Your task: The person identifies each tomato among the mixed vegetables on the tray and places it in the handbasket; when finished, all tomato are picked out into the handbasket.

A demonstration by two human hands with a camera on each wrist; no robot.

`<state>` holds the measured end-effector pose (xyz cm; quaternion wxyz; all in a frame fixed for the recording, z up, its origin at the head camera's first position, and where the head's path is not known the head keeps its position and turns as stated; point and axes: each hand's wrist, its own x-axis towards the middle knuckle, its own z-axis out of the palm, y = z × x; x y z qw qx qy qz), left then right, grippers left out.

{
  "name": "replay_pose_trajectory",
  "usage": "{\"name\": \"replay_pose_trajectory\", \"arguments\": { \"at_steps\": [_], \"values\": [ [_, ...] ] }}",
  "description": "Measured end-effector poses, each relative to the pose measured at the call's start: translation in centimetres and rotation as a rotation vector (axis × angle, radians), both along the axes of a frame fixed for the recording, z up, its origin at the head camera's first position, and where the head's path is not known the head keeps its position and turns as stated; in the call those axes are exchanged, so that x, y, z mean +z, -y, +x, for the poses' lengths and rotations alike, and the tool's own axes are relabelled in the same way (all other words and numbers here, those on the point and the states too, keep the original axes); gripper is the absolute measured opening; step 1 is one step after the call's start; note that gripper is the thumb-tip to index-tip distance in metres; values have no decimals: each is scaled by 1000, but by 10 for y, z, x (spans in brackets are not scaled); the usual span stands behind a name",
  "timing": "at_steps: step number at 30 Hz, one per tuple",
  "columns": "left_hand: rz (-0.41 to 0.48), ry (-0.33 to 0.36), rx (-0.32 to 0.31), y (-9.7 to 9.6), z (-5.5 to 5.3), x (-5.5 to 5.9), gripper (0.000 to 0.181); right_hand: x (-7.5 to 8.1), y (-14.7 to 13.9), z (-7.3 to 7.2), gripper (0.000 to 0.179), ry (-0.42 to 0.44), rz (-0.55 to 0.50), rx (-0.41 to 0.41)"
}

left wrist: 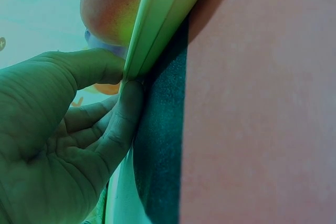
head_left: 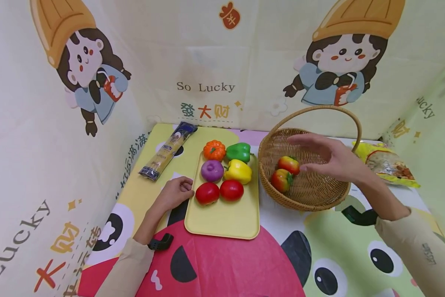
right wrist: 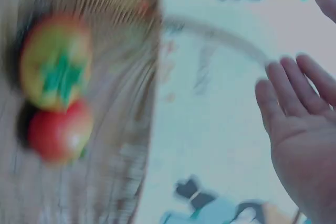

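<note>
My left hand [head_left: 176,192] pinches the left rim of a yellow tray [head_left: 222,222], thumb and finger at its edge in the left wrist view. Two round red toy vegetables [head_left: 207,194], a purple onion [head_left: 212,170], a yellow bell pepper [head_left: 238,172], a green bell pepper [head_left: 239,152] and a small orange pumpkin [head_left: 214,150] lie on the tray. Over the wicker basket [head_left: 307,206] my right hand [head_left: 328,159] is held with fingers spread and nothing between them. Two red-and-yellow tomatoes [right wrist: 60,129] with green tops sit side by side in the basket.
A pack of pasta [head_left: 168,152] lies left of the tray. Beyond the basket, at the right, is a yellow snack bag [head_left: 387,164]. The basket's tall handle [head_left: 320,108] arches over it, and cloth-covered walls [head_left: 207,53] stand around the table.
</note>
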<state>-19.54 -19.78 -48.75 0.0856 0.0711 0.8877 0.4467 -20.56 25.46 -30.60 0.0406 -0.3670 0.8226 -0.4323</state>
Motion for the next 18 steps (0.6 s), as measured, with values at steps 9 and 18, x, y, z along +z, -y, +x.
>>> {"name": "replay_pose_trajectory", "arguments": {
  "at_steps": [9, 18],
  "values": [
    [8, 4, -2, 3, 1, -6, 34, -24, 66, 80, 81, 16, -291, -51],
    [12, -1, 6, 1, 1, -2, 33, -102, 139, 102, 82, 145, -265, -314]
  ]
}}
